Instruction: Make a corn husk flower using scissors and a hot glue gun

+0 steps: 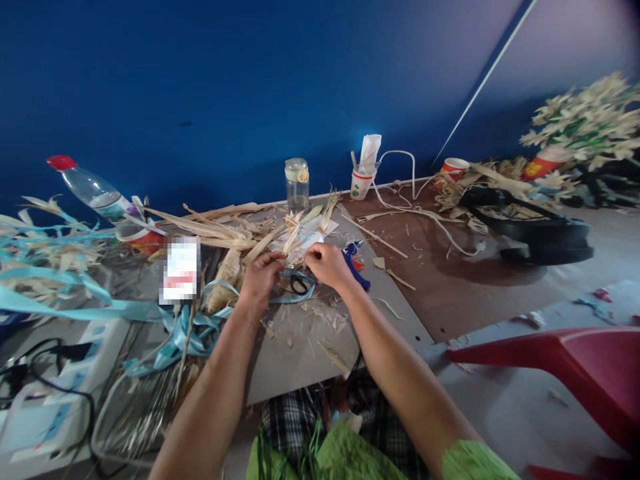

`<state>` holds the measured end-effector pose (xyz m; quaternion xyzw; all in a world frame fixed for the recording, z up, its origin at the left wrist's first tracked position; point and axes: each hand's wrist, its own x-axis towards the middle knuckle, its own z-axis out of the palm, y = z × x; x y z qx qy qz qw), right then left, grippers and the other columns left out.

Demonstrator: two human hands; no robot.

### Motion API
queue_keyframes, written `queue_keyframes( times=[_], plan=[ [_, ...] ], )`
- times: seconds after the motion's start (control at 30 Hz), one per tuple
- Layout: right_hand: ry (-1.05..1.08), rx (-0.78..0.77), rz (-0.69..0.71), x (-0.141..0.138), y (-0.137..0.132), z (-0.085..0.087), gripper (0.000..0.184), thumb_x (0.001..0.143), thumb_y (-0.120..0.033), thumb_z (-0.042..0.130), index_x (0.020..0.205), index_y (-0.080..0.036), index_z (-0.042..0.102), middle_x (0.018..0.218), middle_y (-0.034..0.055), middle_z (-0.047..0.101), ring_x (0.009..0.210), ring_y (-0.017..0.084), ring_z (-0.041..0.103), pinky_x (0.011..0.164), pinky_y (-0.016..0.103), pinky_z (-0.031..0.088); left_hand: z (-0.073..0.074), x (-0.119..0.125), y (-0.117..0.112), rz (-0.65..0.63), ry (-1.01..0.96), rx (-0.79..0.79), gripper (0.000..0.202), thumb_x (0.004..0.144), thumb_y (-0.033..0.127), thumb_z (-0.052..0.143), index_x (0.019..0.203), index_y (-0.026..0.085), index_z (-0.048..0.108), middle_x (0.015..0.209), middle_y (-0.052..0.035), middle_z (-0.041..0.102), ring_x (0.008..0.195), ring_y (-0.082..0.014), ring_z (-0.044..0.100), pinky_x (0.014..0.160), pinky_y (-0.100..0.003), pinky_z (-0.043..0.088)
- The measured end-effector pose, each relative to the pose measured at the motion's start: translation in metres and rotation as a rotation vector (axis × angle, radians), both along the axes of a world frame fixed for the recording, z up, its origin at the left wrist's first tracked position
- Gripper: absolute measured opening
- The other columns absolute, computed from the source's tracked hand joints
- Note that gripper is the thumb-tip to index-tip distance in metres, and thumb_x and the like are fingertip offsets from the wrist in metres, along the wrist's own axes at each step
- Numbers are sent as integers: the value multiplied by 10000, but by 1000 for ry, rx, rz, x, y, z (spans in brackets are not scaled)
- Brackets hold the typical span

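My left hand is closed in a pinch, its fingertips at the lower end of pale corn husk strips. Whether it grips a strip or something thinner I cannot make out. My right hand is curled shut just to the right, and what its fingers hold, if anything, is hidden. Below and between the hands lies a black-handled pair of scissors on light blue ribbon. A blue glue gun rests on the table right beside my right hand.
Dry husks and a phone lie to the left, near a tilted plastic bottle and a power strip. A glass jar and paper cup stand at the back. A red chair is at right.
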<state>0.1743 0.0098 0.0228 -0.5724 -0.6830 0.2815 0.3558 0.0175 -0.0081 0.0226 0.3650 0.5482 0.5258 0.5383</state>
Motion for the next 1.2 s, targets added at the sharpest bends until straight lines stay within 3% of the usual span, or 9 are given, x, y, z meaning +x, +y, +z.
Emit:
queue_keyframes(
  times=[0.17, 0.3, 0.4, 0.5, 0.63, 1.0, 1.2],
  plan=[
    [-300, 18, 30, -2, -2, 0, 151, 731, -218, 509, 680, -186, 648, 726, 56, 685, 681, 168, 578, 656, 267, 340, 0, -2, 2, 39, -75, 6, 285, 509, 190, 686, 783, 116, 657, 538, 36, 530, 419, -32, 367, 417, -179, 243],
    [-355, -14, 116, -3, -3, 1, 196, 763, -207, 497, 674, -181, 669, 739, 75, 697, 717, 191, 602, 687, 282, 357, -3, -5, 4, 39, -102, 48, 271, 506, 200, 700, 759, 109, 660, 573, 22, 551, 465, -34, 404, 423, -165, 247],
    [-237, -13, 142, -1, -1, 0, 186, 749, -176, 502, 744, -184, 688, 791, 63, 700, 735, 181, 602, 681, 261, 382, -2, -5, 4, 36, -120, 49, 282, 502, 200, 702, 766, 110, 658, 557, 29, 543, 452, -30, 391, 420, -162, 242],
    [-52, 59, 78, 1, 2, -1, 279, 728, -111, 466, 875, -182, 693, 898, 51, 690, 758, 152, 594, 702, 236, 405, 1, -5, 3, 40, -125, 30, 286, 503, 186, 691, 776, 112, 649, 524, 41, 522, 419, -20, 354, 410, -159, 229],
    [97, 74, -35, 4, 6, -1, 270, 709, -101, 426, 785, -152, 681, 823, 38, 666, 685, 130, 562, 673, 224, 409, 1, -6, 3, 49, -117, 31, 291, 509, 177, 674, 791, 115, 639, 534, 34, 531, 410, -22, 353, 401, -160, 225],
    [330, 58, -181, 7, 14, -6, 263, 729, -264, 446, 813, -140, 662, 732, 32, 627, 642, 139, 516, 596, 225, 377, -3, -7, 5, 61, -142, 35, 280, 503, 164, 678, 776, 112, 643, 531, 34, 523, 415, -20, 346, 396, -162, 211],
    [302, 81, -227, 13, 18, -10, 340, 730, -452, 524, 622, -136, 588, 549, -7, 500, 556, 117, 441, 563, 234, 347, -5, -8, 6, 51, -127, 43, 290, 512, 178, 678, 793, 120, 642, 533, 30, 535, 406, -30, 356, 389, -175, 206]
  ],
)
